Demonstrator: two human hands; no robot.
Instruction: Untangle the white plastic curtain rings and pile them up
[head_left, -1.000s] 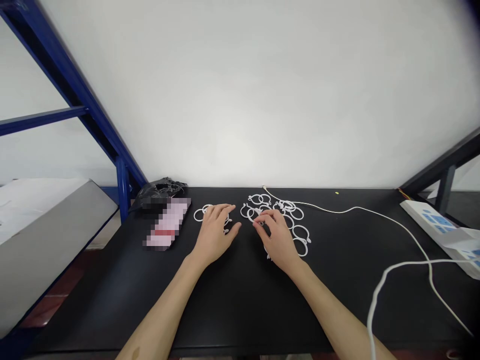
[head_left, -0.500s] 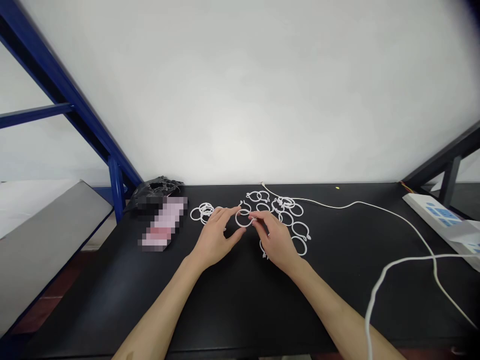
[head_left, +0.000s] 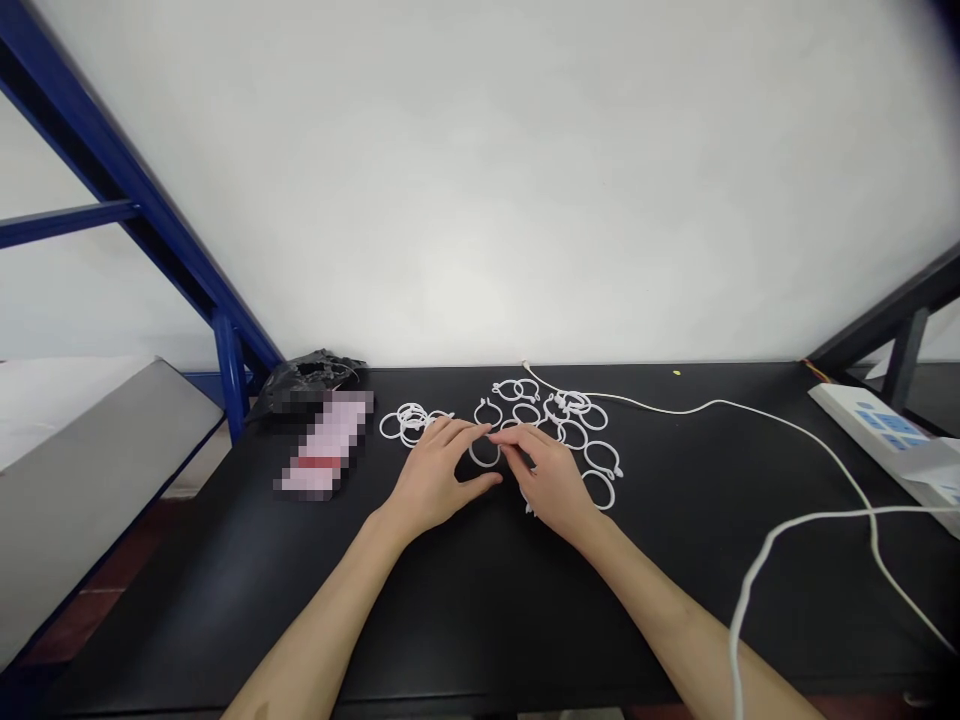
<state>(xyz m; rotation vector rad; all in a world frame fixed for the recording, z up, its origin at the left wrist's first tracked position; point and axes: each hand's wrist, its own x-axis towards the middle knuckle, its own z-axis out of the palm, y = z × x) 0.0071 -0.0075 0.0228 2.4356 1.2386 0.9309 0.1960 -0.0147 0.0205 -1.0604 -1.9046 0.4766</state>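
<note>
Between my two hands is a white curtain ring, its upper edge partly hidden by fingertips. My right hand pinches its upper right side with thumb and forefinger. My left hand curves around the ring from the left; its forefinger reaches the top and its thumb lies just below, though the exact contact is hard to see. Just behind them lies a loose curtain ring. More rings with small eyelets are scattered beside and behind my right hand. A cluster of rings lies beyond my left hand.
On the black table, a pixelated pink item and a black plastic bag lie left. A white cable loops across the right, near a white box. Blue frame bars rise at left; a wall stands behind.
The ring between my hands has moved slightly down and turned. My left forefinger has come over its top, nearer my right fingertips, and my left thumb has shifted down and right.
</note>
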